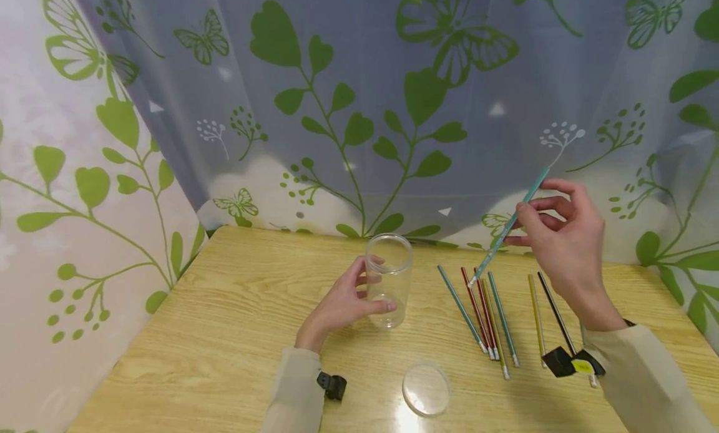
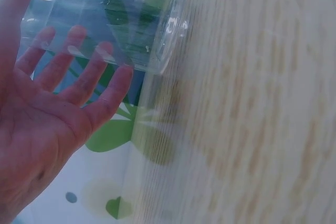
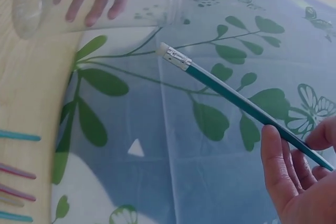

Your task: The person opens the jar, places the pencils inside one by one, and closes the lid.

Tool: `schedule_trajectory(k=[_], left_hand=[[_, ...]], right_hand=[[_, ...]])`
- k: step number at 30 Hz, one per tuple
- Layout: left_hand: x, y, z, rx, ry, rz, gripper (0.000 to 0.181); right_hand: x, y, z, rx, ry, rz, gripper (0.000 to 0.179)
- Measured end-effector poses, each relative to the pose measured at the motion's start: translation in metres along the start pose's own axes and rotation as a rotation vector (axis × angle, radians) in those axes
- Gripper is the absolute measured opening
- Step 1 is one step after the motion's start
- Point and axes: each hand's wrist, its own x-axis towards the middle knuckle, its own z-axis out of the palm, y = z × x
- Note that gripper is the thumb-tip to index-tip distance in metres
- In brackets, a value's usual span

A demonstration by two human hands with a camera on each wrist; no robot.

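Observation:
My left hand [image 1: 344, 303] holds an upright clear plastic jar [image 1: 401, 289], thumb on its near side and fingers round the far side. In the left wrist view the fingertips [image 2: 122, 74] lie against the clear wall. My right hand [image 1: 568, 241] pinches a teal pencil [image 3: 226, 90] between thumb and fingers, above the table and to the right of the jar. That pencil slants, with its white eraser [image 3: 161, 49] end low and toward the jar. No pencil shows inside the jar.
On the wooden table [image 1: 236, 308], several red, teal and yellow pencils [image 1: 502, 321] lie right of the jar. A yellow and a black pencil [image 1: 556, 311] lie farther right, near my right forearm. A round clear lid [image 1: 425, 390] lies in front. A patterned curtain [image 1: 359, 108] hangs behind.

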Motion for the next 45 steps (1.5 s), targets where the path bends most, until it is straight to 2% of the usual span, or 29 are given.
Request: schedule_trajectory(k=[5,13,21,33,45], left_hand=[[0.000,0.001,0.000,-0.007,-0.002,0.005,0.072],[0.004,0.002,0.004,-0.027,-0.042,0.017,0.075],[0.005,0.002,0.006,-0.024,-0.044,0.026,0.078],[0.005,0.002,0.007,-0.021,-0.037,0.016,0.078],[0.004,0.003,0.006,-0.019,-0.034,0.013,0.080]], right_hand=[[0.002,-0.007,0.011,0.094,0.035,-0.016,0.041],[0.003,-0.014,0.027,0.265,0.106,-0.048,0.037],[0.002,-0.013,0.040,0.349,0.129,-0.119,0.039],[0.002,-0.005,0.058,0.351,0.071,-0.150,0.047],[-0.004,0.006,0.073,0.260,0.031,-0.082,0.058]])
